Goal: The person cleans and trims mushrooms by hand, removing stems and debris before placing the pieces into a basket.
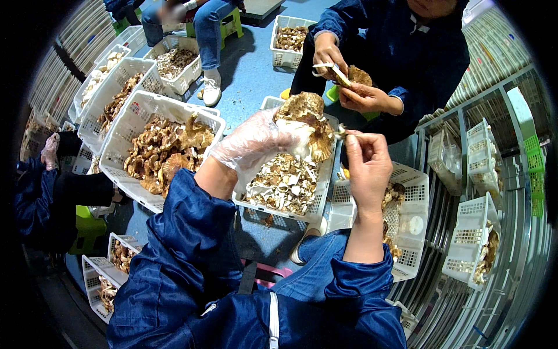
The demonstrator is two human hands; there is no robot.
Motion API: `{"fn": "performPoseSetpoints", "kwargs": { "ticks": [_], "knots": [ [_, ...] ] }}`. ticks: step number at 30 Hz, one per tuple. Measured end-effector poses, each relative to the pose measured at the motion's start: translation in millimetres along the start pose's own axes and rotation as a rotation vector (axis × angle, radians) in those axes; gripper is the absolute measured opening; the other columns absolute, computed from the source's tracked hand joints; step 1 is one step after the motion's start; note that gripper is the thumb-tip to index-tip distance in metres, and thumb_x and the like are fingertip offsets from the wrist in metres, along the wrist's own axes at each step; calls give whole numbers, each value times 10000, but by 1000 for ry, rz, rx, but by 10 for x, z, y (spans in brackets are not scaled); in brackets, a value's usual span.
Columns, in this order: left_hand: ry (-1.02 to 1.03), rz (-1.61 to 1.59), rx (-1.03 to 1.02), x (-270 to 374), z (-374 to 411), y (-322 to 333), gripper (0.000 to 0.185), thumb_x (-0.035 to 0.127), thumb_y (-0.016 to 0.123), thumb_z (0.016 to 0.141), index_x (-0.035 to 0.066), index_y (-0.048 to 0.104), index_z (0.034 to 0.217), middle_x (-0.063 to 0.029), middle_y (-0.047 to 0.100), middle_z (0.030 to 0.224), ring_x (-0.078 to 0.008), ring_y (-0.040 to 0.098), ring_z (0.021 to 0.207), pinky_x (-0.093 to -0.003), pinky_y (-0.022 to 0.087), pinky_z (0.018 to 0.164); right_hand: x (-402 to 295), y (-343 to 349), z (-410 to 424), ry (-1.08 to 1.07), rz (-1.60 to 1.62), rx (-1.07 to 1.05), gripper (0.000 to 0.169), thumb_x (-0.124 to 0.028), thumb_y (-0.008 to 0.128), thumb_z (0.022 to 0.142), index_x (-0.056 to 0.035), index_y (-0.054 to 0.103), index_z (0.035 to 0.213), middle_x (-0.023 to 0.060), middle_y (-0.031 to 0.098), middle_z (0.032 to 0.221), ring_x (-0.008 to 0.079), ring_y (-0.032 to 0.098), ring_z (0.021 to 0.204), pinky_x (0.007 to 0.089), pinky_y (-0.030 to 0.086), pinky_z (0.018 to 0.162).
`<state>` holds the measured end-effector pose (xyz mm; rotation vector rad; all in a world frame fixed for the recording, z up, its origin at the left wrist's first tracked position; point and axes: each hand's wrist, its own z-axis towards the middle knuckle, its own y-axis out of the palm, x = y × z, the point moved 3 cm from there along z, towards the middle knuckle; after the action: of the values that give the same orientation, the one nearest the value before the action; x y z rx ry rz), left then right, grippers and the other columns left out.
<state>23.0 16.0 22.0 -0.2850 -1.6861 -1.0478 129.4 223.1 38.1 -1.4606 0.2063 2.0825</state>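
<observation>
My left hand (pixel 261 135), in a clear plastic glove, grips a large brown mushroom (pixel 311 115) with a frilled cap and a pale stem base. Just right of its cap, my bare right hand (pixel 368 161) pinches a small pale-and-dark piece (pixel 341 131) between thumb and fingers; whether this is a scrap or a small blade is unclear. Under both hands stands a white plastic crate (pixel 320 213) with pale and brown mushroom trimmings (pixel 283 183). To the left, another white crate (pixel 126 172) holds whole brown mushrooms (pixel 170 148).
Across from me a co-worker's hands (pixel 366 98) hold a mushroom (pixel 359 76) and a white-edged tool (pixel 324 67). A crate (pixel 414 222) stands by my right arm, beside metal racks (pixel 440 270) bearing more crates. Other seated people and several crates (pixel 174 65) are at the left.
</observation>
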Motion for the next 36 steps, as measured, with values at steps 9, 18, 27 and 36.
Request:
{"fn": "performPoseSetpoints", "kwargs": {
  "ticks": [9,18,27,36],
  "knots": [
    [39,-213,25,50,-35,-11,514,176,783,921,-34,565,1336,-104,700,1176,-196,693,1049,-338,576,916,38,-117,-10,22,-422,-127,146,-150,702,979,-17,643,992,156,753,925,245,754,857,356,568,781],
    [33,-216,-141,181,-91,181,738,93,792,806,-52,452,1444,-147,668,1262,-227,681,1130,-377,538,1020,78,-60,-21,124,-243,-192,93,-40,631,959,-5,613,1044,84,679,884,142,661,819,309,530,773],
    [10,-94,-177,57,-76,91,872,74,794,806,-21,351,1551,-166,586,1428,-248,611,1280,-388,483,1106,66,-61,-63,50,-125,-228,111,47,576,1001,-33,584,1078,-39,587,913,22,515,788,196,417,675],
    [178,259,-114,189,-77,167,548,97,782,891,-3,583,1391,-85,694,1295,-158,647,1168,-324,527,997,27,-63,-75,-24,-17,-176,126,-5,657,933,-5,622,1055,65,662,893,121,661,817,283,534,768]
  ]
}}
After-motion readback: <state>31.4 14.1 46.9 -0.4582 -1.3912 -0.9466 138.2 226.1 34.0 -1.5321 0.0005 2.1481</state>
